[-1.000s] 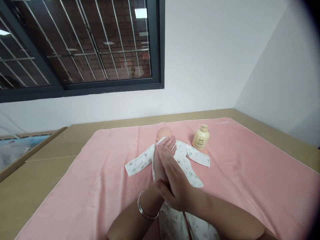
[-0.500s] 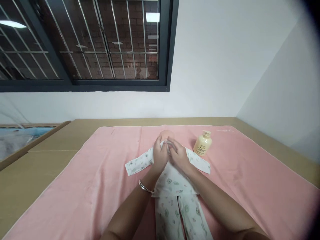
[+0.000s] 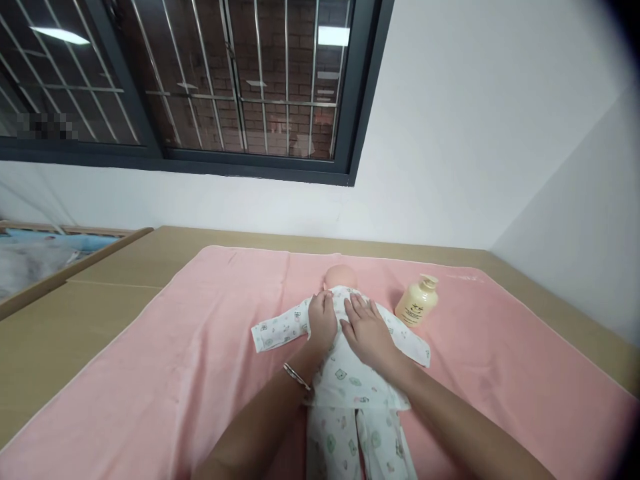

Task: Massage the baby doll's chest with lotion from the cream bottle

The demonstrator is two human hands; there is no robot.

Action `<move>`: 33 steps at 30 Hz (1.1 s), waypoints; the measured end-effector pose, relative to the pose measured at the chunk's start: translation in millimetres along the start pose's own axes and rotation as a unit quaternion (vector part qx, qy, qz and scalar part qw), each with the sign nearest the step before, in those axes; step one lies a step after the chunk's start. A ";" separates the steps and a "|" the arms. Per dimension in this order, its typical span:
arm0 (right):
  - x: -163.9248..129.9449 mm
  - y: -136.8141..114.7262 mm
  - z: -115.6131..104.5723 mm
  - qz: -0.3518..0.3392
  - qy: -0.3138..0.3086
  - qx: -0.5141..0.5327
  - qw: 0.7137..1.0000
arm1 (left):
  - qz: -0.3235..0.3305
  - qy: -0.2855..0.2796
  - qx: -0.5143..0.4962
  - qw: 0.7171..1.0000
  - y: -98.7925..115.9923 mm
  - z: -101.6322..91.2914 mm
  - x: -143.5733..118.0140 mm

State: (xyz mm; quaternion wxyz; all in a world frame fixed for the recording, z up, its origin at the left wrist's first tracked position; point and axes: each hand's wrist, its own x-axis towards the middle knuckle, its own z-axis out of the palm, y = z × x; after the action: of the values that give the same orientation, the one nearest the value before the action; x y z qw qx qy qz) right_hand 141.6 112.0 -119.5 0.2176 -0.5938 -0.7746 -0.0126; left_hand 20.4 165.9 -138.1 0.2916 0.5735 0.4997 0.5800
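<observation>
A baby doll lies on its back with its bald head (image 3: 341,275) toward the wall. It wears a white printed long-sleeved top (image 3: 350,377) and matching trousers (image 3: 334,440). My left hand (image 3: 323,319), seen edge-on, rests on the left side of the top's chest, near the shoulder, fingers stretched toward the head. On the chest's other side my right hand (image 3: 369,330) lies flat, its fingers spread over the cloth. Both sleeves stretch outward on a pink blanket (image 3: 225,347). The ends of the trouser legs are outside the view.
A pale yellow pump bottle (image 3: 417,301) stands on the blanket beyond the right sleeve. Under the blanket is a tan board surface (image 3: 115,300) against the white wall. A barred window (image 3: 250,87) is above. At far left, a wooden-edged compartment holds clear plastic (image 3: 35,263).
My hands were together at the doll's neckline. They have parted and come down onto the chest, uncovering the collar and more of the head. The camera view has tilted slightly.
</observation>
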 end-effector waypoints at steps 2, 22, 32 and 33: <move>2.8 -1.2 -4.1 -0.046 -0.026 -0.005 0.999 | 0.005 0.000 0.012 1.000 -0.3 0.0 1.3; 17.4 9.5 -0.8 -0.076 -0.009 0.130 0.989 | 0.004 0.021 -0.023 1.000 0.9 -0.3 -2.3; 24.3 35.3 8.4 0.126 -0.024 0.082 0.988 | 0.145 -0.097 0.321 0.931 10.4 6.3 -12.6; 23.8 33.7 8.4 0.127 -0.027 0.075 0.989 | 0.151 -0.108 0.340 0.922 12.4 7.2 -15.7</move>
State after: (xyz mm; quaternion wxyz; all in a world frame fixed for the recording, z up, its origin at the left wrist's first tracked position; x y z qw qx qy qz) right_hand 165.3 146.0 -126.8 0.2404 -0.6691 -0.6975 0.0895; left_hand 32.9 149.2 -133.7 0.0403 0.7658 0.5401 0.3467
